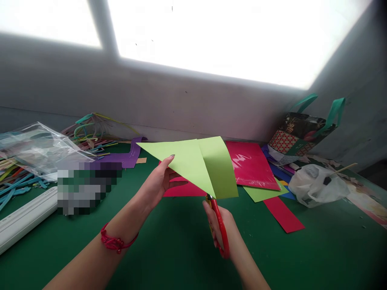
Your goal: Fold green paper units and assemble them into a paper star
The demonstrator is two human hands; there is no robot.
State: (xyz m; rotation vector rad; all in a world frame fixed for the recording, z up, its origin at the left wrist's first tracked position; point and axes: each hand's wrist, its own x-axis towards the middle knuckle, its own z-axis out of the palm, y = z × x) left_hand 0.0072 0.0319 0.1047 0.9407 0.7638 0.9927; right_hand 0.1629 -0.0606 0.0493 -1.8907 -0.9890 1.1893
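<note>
Paper (192, 161), green, pointed at left and curling at right, hangs above the desk (173, 249), its slanting edge pinched in the left hand (160, 179). The right hand (230, 225) wraps red-handled scissors (223, 233) at the paper's lower corner; smooth desk spreads below both hands.

The person's left hand (160, 179) holds a pointed light-green paper sheet (184, 155); the right hand (226, 219) grips red-handled scissors (223, 235) at the sheet's lower edge. A red paper strip (284, 214) lies on the dark-green tabletop (169, 249).
</note>
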